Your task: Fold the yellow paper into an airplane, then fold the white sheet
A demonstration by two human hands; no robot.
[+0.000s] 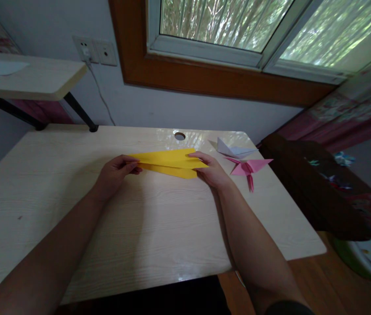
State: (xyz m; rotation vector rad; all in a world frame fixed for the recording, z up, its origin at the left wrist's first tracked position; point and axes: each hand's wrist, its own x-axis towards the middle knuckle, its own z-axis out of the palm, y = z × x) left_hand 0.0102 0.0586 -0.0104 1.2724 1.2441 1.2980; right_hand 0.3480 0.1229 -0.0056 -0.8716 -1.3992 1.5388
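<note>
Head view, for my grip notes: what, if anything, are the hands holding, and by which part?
Folded yellow paper: the left hand pinches its narrow end; the right hand grips its wider end.

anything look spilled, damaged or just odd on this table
Only one small thing: a dark speck on the left part of the table, odd against the pale surface; stain or scrap, I can't tell. Nothing looks spilled, and no tear shows in the yellow paper.

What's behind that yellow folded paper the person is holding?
Behind the yellow paper, the desk, its round hole and the wall show. The strip of desk the paper covers can't be seen.
</note>
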